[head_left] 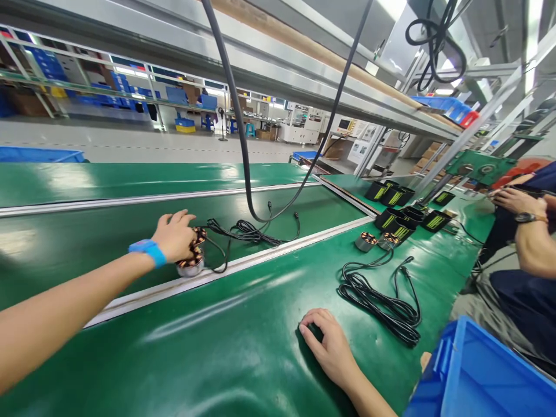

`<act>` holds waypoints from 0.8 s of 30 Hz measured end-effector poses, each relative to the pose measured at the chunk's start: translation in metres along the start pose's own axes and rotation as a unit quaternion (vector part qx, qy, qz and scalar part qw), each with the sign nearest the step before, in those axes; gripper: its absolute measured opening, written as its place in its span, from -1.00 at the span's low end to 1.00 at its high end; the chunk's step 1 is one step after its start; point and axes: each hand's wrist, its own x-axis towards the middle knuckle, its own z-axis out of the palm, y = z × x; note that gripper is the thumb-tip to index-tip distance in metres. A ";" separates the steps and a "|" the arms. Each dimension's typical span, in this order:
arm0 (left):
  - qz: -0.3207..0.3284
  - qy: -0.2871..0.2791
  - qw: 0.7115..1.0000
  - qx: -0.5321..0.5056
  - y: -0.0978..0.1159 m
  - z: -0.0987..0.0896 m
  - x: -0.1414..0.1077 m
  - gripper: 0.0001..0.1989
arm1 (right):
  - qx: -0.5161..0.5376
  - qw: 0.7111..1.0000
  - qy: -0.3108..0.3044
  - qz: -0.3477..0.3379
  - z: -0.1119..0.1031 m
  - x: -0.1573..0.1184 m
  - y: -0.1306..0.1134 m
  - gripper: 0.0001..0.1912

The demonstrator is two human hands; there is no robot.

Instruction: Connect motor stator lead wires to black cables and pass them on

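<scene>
My left hand (176, 237), with a blue band at the wrist, reaches out to the conveyor strip and has its fingers on a pair of motor stators (191, 267) with copper windings. The fingers partly hide both stators. A black cable (249, 230) trails from them to the right along the strip, its plugs lying loose. My right hand (328, 347) rests on the green mat, fingers loosely curved and thumb apart, holding nothing. Beyond it lie two more stators (366, 241) and a coiled black cable (382, 298) with plugs.
Several black cylindrical housings (391, 223) with yellow-green markings stand at the right back. A blue bin (482, 370) sits at the lower right. A co-worker's hands (516, 202) are at the far right. A thick black cable (238, 116) hangs in a loop over the strip.
</scene>
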 end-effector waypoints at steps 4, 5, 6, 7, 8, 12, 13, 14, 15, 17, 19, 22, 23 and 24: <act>0.040 0.001 0.999 0.017 -0.005 -0.012 -0.097 -0.75 | -0.028 1.000 -0.001 -0.006 0.002 0.012 0.002 -0.86; 0.043 0.010 0.999 0.010 -0.006 -0.009 -0.121 -0.71 | -0.039 0.999 -0.001 -0.014 0.004 0.022 0.001 -0.88; 0.042 0.018 0.999 0.002 -0.006 -0.003 -0.142 -0.67 | -0.053 0.998 0.000 -0.028 0.006 0.035 -0.003 -0.85; 0.037 0.024 0.999 -0.006 -0.005 0.004 -0.162 -0.62 | -0.068 0.997 0.000 -0.048 0.011 0.050 -0.009 -0.79; 0.032 0.028 0.999 -0.015 -0.003 0.012 -0.179 -0.58 | -0.084 0.994 -0.005 -0.073 0.017 0.067 -0.017 -0.71; 0.000 0.029 0.998 -0.050 0.008 0.028 -0.224 -0.61 | -0.147 0.970 -0.068 -0.183 0.063 0.132 -0.067 -0.34; -0.013 0.031 0.998 -0.060 0.011 0.026 -0.229 -0.63 | -0.166 0.960 -0.088 -0.207 0.078 0.145 -0.080 -0.27; -0.023 0.032 0.997 -0.070 0.013 0.023 -0.232 -0.66 | -0.188 0.950 -0.107 -0.227 0.091 0.156 -0.091 -0.25; -0.030 0.032 0.996 -0.081 0.015 0.020 -0.235 -0.67 | -0.210 0.938 -0.126 -0.245 0.103 0.165 -0.101 -0.31; -0.037 0.029 0.994 -0.100 0.015 0.014 -0.237 -0.67 | -0.248 0.909 -0.161 -0.293 0.119 0.179 -0.113 -0.56; -0.035 0.018 0.993 -0.114 0.014 0.013 -0.238 -0.67 | -0.271 0.886 -0.171 -0.336 0.121 0.188 -0.118 -0.75; -0.038 0.011 0.992 -0.119 0.011 0.019 -0.239 -0.62 | -0.276 0.881 -0.121 -0.364 0.107 0.188 -0.121 -0.80; -0.038 0.009 0.992 -0.119 0.011 0.022 -0.239 -0.62 | -0.269 0.884 -0.096 -0.370 0.102 0.183 -0.123 -0.81; -0.036 0.006 0.992 -0.118 0.012 0.023 -0.239 -0.61 | -0.256 0.885 -0.075 -0.382 0.099 0.177 -0.126 -0.82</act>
